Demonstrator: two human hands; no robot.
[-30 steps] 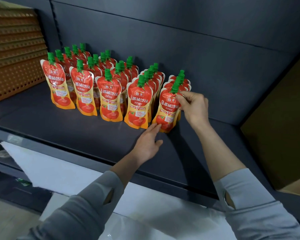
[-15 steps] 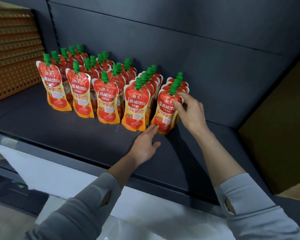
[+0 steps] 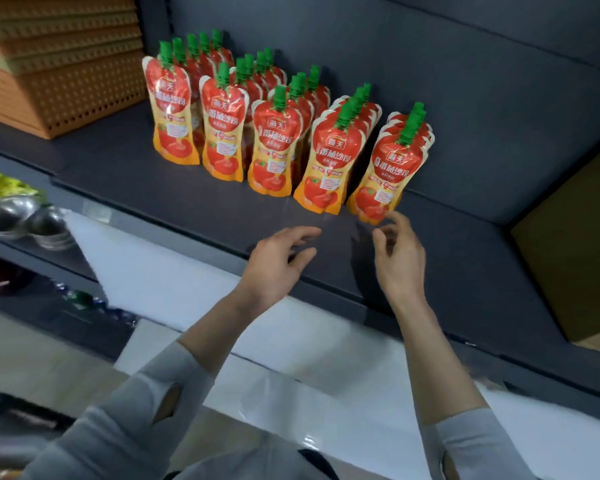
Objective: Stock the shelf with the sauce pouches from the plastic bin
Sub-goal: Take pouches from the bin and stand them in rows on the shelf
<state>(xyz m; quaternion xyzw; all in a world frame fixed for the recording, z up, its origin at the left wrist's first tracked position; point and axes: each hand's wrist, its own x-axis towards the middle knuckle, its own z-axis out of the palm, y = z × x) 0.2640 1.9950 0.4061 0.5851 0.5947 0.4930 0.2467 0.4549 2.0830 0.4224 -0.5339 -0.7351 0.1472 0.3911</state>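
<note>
Both hands have come off the end pouch (image 3: 385,178), which stands upright at the head of its row, just beyond the right hand's (image 3: 400,261) fingertips. Left hand (image 3: 278,261) fingers are spread, the right's loosely curled; neither holds anything. Judged: placement complete, next pouch due. The shelf (image 3: 187,206) lies bare right of the fingers; its front edge runs beneath the hands.

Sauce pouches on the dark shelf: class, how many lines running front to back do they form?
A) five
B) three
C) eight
A: five front pouches stand side by side on the shelf, each heading a line of green-capped pouches behind it.
</note>
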